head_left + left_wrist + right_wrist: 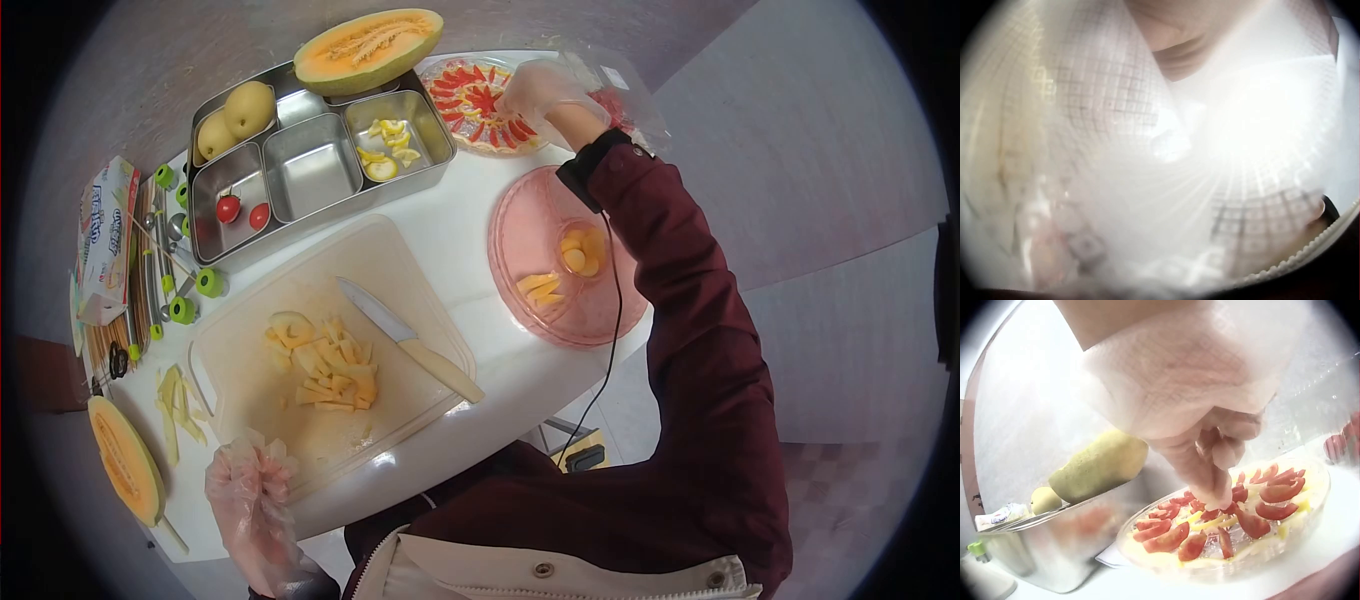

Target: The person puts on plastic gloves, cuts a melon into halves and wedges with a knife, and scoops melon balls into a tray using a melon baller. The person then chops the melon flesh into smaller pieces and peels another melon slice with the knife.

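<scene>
Maroon fabric sleeve, in the head view, covers a right arm bent at the elbow and stretched forward past the pink dish, which lies on the near side of the fruit plate. The right hand comes over the fruit plate's right part, perhaps so the forearm clears the red pieces arranged there. Left of the fruit plate stands the steel tray, its compartments probably serving to keep kinds of produce apart; a melon half rests on its far side, cut face upward. Nearer the body than the fruit plate, the cutting board bears a knife and cut yellow pieces. Gloved and well apart from the fruit plate, the left hand is by the board's near left corner, its fingers loosely bent around nothing that can be made out.

Left wrist view: blurred plastic film with a grid pattern fills much of it, so the fingers' state cannot be told from here, and the fruit plate does not show.

Right wrist view: with the hand angled downward above the fruit plate, thumb and fingertips meet near its middle, pinching (as far as this angle lets one judge) a tomato wedge. That steep, narrow hold seems suited to leaving the neighbouring wedges undisturbed on their yellow strips
</scene>
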`<action>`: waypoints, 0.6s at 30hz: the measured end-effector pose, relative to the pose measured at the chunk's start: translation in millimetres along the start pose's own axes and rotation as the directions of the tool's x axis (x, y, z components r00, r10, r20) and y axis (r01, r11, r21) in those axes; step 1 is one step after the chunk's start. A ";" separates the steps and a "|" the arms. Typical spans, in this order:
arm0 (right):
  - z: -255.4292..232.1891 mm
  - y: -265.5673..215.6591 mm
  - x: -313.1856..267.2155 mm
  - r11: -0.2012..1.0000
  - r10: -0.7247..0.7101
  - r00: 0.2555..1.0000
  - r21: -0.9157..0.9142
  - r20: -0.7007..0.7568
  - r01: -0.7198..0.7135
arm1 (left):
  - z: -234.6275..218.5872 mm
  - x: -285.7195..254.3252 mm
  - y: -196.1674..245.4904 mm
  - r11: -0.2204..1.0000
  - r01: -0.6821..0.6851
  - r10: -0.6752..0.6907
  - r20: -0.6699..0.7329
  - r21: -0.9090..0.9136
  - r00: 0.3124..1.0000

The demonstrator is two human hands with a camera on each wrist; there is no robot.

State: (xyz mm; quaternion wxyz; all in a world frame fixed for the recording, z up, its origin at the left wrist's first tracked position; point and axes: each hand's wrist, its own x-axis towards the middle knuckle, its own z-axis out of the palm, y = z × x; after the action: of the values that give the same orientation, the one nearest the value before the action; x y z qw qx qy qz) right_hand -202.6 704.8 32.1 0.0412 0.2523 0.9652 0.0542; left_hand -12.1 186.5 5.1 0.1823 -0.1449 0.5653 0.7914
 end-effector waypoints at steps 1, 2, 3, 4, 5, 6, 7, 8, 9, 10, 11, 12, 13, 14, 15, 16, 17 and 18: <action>0.6 1.4 1.4 1.000 0.002 1.000 -0.001 -0.001 -0.002 | 0.2 0.5 0.2 1.000 0.000 0.000 0.002 0.000 1.000; 0.8 2.4 3.3 1.000 -0.001 1.000 -0.007 0.011 0.001 | 0.7 1.2 0.5 1.000 0.011 -0.011 -0.002 0.000 1.000; 1.3 3.1 4.9 1.000 -0.004 1.000 -0.013 0.023 0.005 | 1.3 1.7 1.0 1.000 0.022 -0.022 -0.006 0.000 1.000; 2.6 4.3 6.3 1.000 -0.004 1.000 -0.013 0.022 0.005 | 2.6 1.1 1.7 1.000 0.020 -0.020 -0.005 0.000 1.000; 4.0 5.5 7.4 1.000 0.000 1.000 -0.001 0.022 0.000 | 4.4 -0.2 2.5 1.000 0.019 -0.018 -0.018 0.018 1.000; 5.4 6.5 8.6 1.000 0.004 1.000 0.010 0.024 -0.004 | 5.1 -1.5 3.0 0.999 0.017 -0.016 -0.032 0.036 0.999; 2.1 5.3 5.4 1.000 0.002 1.000 0.011 0.023 -0.002 | 4.5 -2.1 3.0 0.999 0.016 -0.015 -0.033 0.036 0.999; -1.6 5.2 1.9 1.000 0.015 1.000 0.015 0.009 -0.015 | 3.8 -2.5 2.8 0.999 -0.001 0.002 -0.008 0.035 1.000; -5.0 4.9 -1.7 0.999 0.030 1.000 0.019 -0.005 -0.030 | 3.2 -2.6 2.6 0.999 -0.019 0.018 0.019 0.034 1.000; -3.9 6.2 -1.8 0.999 0.032 0.999 0.019 -0.007 -0.032 | 2.4 -2.3 2.0 0.999 -0.020 0.019 0.021 0.034 1.000; -2.1 7.3 -2.3 1.000 -0.003 0.999 0.016 -0.039 0.003 | 1.6 -1.7 1.1 0.999 -0.008 0.008 -0.002 0.033 1.000; -0.8 8.3 -2.4 0.999 -0.038 0.997 0.011 -0.072 0.039 | 1.2 -1.4 0.7 0.999 0.004 -0.004 -0.026 0.032 1.000; -0.7 8.6 -3.4 0.999 -0.038 0.997 0.011 -0.074 0.039 | 3.2 -2.5 1.4 1.000 0.003 -0.002 -0.025 0.031 1.000; -0.2 8.9 -5.0 0.999 -0.044 0.995 0.023 -0.086 0.047 | 6.9 -4.5 2.8 1.000 -0.015 0.015 0.000 0.009 1.000; 0.0 8.9 -6.0 0.998 -0.051 0.994 0.035 -0.099 0.055 | 8.7 -6.0 3.5 0.999 -0.032 0.033 0.024 -0.013 0.999; 0.5 10.0 -3.7 0.998 -0.054 0.994 0.035 -0.099 0.057 | 7.5 -6.4 3.6 0.999 -0.034 0.034 0.023 -0.014 0.999; 0.0 11.6 -0.8 0.998 -0.062 0.994 0.024 -0.091 0.065 | 5.4 -6.3 3.6 0.999 -0.032 0.032 0.034 -0.017 0.999; -0.6 13.8 1.6 0.997 -0.070 0.994 0.013 -0.083 0.071 | 3.2 -5.9 3.9 0.999 -0.030 0.031 0.047 -0.019 0.998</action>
State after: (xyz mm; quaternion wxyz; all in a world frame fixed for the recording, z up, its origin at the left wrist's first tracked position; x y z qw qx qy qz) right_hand -197.4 717.5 34.3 0.0014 0.2159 0.9748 0.0555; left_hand -8.7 187.7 12.0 0.1822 -0.1194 0.5556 0.8024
